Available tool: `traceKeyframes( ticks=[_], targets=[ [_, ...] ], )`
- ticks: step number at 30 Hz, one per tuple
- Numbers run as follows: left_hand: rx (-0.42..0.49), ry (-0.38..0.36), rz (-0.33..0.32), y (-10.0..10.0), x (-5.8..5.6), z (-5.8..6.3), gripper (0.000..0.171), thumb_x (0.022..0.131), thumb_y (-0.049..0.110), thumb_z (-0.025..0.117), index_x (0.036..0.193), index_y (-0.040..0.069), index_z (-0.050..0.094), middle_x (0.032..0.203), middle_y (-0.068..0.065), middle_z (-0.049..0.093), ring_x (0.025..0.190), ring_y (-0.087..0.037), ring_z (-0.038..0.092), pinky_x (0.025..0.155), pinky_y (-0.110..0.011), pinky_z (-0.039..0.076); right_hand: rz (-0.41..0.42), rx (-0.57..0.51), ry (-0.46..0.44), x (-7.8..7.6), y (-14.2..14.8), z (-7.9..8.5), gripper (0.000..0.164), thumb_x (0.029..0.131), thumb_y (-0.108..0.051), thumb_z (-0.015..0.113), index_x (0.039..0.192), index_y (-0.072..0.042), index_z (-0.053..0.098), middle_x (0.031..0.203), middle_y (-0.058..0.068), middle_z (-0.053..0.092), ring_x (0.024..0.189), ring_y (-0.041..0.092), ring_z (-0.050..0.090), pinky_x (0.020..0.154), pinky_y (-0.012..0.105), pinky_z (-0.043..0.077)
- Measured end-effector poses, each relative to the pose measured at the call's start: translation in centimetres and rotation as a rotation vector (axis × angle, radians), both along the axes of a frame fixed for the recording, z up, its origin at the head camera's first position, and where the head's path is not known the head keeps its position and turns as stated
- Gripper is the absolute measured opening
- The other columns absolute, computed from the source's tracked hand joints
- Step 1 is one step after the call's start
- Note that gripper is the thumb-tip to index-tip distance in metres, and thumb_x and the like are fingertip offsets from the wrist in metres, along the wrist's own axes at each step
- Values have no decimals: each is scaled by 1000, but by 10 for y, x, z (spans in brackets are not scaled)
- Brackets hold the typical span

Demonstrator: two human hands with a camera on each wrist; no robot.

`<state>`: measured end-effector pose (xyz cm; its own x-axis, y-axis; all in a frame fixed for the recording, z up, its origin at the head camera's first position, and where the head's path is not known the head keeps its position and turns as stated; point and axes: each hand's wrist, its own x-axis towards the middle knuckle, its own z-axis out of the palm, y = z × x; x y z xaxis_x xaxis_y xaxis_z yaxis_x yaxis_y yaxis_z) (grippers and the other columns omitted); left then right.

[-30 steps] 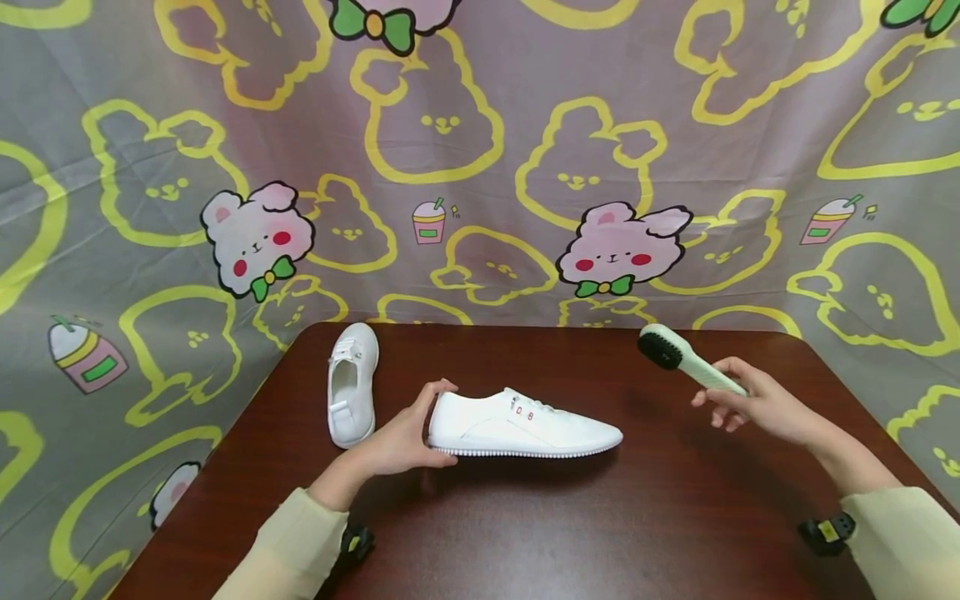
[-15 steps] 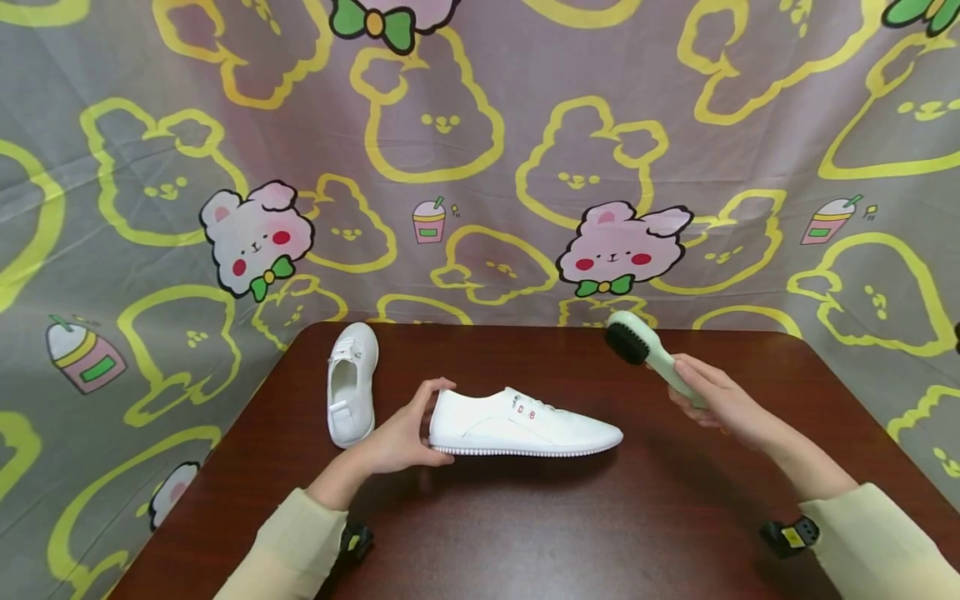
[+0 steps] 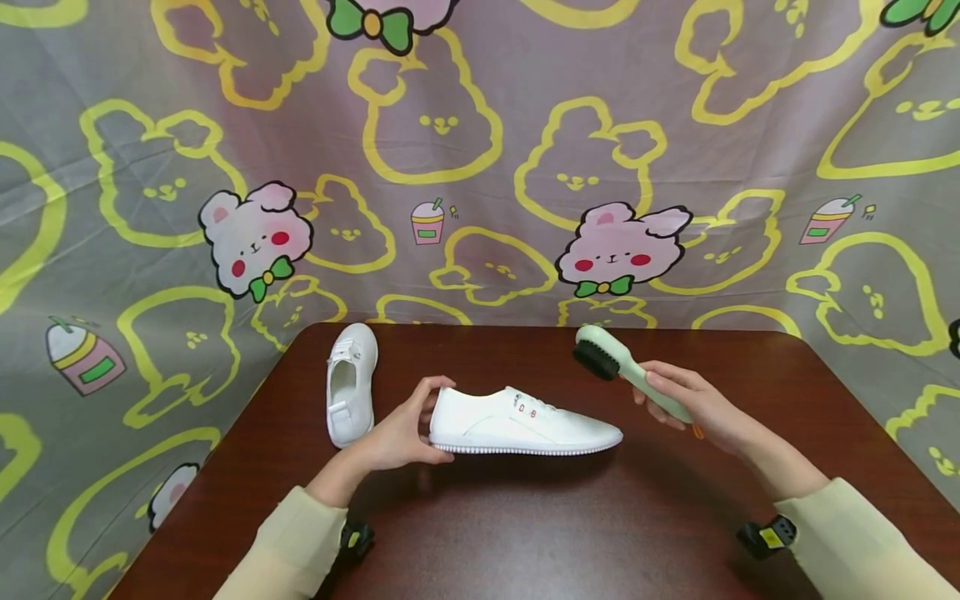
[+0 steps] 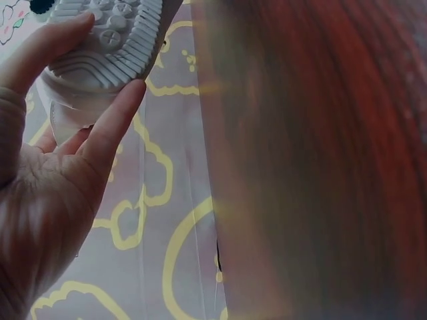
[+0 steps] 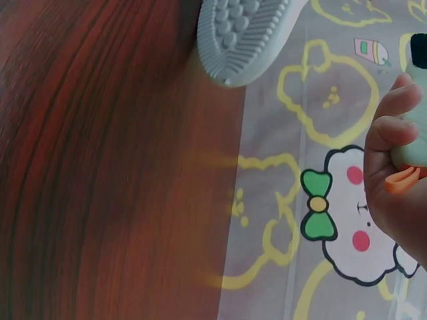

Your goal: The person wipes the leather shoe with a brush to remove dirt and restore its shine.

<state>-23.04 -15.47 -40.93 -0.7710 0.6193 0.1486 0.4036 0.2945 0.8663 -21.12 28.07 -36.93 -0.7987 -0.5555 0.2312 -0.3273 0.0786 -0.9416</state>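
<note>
My left hand (image 3: 397,432) grips the heel of a white shoe (image 3: 517,425), its toe pointing right and small red letters on its side. In the left wrist view the thumb presses on the studded grey sole (image 4: 110,40) while fingers wrap the heel. To the right, my right hand (image 3: 693,400) holds a pale green brush (image 3: 637,379) by its handle. Black bristles (image 3: 596,360) face down and left, above and apart from the shoe's toe. An orange loop (image 5: 403,179) hangs from the handle end in the right wrist view.
A second white shoe (image 3: 352,387) stands on the brown table (image 3: 525,533) at the back left, close to my left hand. A patterned cloth (image 3: 480,167) rises behind the table and along both sides.
My right hand has carried the brush leftward, toward the shoe, and its fingers now wrap the handle more closely. The left hand and the gripped shoe have stayed nearly still.
</note>
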Motion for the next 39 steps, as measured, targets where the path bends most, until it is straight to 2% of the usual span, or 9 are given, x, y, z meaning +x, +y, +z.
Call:
traceKeyframes(
  ticks=[9,14,17,24,27,29,32,36,39],
  targets=[
    [34,-32,-16,7,-1,0,92,70,-3,84,139,9,24,123,-16,54,100,-26,59,79,-33,52,-49,46,25,-2,-17,5,22,103,-6,45,121,-9,58,90,3,62,56,18,47,40,34,34],
    [29,-33,-14,11,-1,1,93,70,-4,84,140,8,24,124,-15,54,101,-26,59,79,-30,51,-40,84,98,-1,-30,10,22,100,-2,49,121,-2,56,90,5,63,59,16,51,42,31,37],
    [28,-35,-7,13,-2,2,94,70,-4,85,140,7,23,126,-16,53,104,-27,58,79,-30,51,-65,147,151,1,-42,13,21,99,-4,52,120,-2,57,87,6,63,58,16,51,42,30,38],
    [21,-40,1,14,-2,2,92,71,1,85,140,8,25,130,-15,52,110,-27,57,83,-32,50,-93,238,222,7,-73,17,25,96,-10,60,121,-7,61,96,8,63,74,24,57,57,32,48],
    [19,-27,-7,13,-3,1,92,71,1,85,140,7,25,130,-15,52,110,-27,57,84,-32,49,-114,289,263,10,-85,17,26,95,-15,64,121,-12,62,101,4,63,79,21,57,63,31,49],
    [24,-20,-12,13,-3,1,92,71,1,86,140,7,25,129,-15,53,110,-27,57,84,-32,50,-139,343,336,12,-94,17,27,93,-19,67,120,-15,63,104,-3,63,84,16,56,69,31,48],
    [44,-14,-21,13,-3,0,93,70,0,86,140,7,26,129,-15,54,109,-27,59,83,-32,50,-176,435,513,17,-106,16,30,91,-24,70,119,-18,63,107,-10,64,88,9,56,75,31,48],
    [69,-23,-21,13,-3,0,93,68,-1,86,139,9,28,128,-15,55,108,-26,60,83,-33,51,-196,496,768,21,-121,14,35,87,-25,74,118,-16,62,107,-8,65,82,5,59,68,29,49],
    [72,-22,-11,12,-3,-1,94,67,0,87,140,11,29,123,-14,56,106,-25,60,82,-34,52,-193,490,887,23,-132,13,37,84,-24,77,117,-16,61,103,-7,64,72,4,57,58,25,46]
  ],
)
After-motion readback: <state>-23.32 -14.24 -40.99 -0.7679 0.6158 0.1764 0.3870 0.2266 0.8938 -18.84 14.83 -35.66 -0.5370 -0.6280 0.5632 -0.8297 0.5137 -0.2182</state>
